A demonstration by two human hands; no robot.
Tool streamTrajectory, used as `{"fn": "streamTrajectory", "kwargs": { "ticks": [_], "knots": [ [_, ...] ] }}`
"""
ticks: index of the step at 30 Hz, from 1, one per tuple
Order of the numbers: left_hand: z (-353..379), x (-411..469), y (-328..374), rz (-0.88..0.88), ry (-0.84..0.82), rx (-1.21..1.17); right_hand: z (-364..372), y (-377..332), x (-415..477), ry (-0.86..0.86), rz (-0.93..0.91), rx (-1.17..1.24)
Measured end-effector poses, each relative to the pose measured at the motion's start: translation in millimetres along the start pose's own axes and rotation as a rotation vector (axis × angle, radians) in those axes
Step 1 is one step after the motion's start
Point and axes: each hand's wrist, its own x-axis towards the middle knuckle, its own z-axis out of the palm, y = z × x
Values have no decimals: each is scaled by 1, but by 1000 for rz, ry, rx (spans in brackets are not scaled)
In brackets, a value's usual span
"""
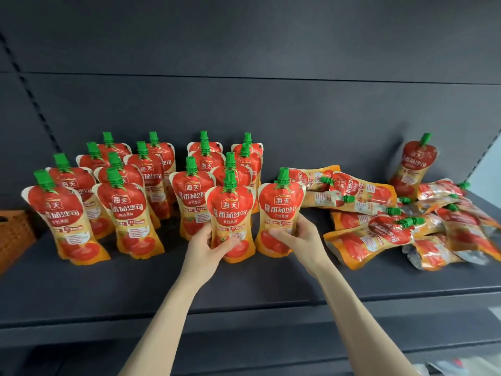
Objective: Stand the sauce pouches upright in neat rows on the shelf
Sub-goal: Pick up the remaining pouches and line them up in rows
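At the far left an orange basket (13,232) sits on the dark shelf (244,283). Beside it the standing tomato sauce pouches (127,210) form rows several deep, green caps up.

At the front centre the left hand (206,245) has its grip curled round the lower part of one upright pouch (230,213), thumb on the front. Just to the right, the right hand (295,237) pinches the lower part of a second upright pouch (279,210), thumb in front and fingers behind. The two pouches are almost touching, and both bases are at the shelf.

Further right, a heap of unsorted pouches (379,229) lies flat, and one leaning pouch (413,164) rests against the back panel.

The risk, as I judge it, is toppling. These soft pouches narrow at the waist, so a base set down creased could let one tip and knock over the row behind. The heap's nearest pouches lie just beside the right-hand one and could nudge it.
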Motion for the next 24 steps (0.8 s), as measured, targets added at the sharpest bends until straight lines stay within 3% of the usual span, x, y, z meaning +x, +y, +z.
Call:
{"fn": "streamTrajectory", "kwargs": {
  "ticks": [4,11,24],
  "knots": [
    [1,-4,-6,-7,-1,49,-2,15,-6,-22,23,-69],
    [-12,0,-14,15,79,102,12,25,4,106,-38,-206],
    [-22,3,-21,41,108,195,19,28,14,-20,10,-165]
  ]
}}
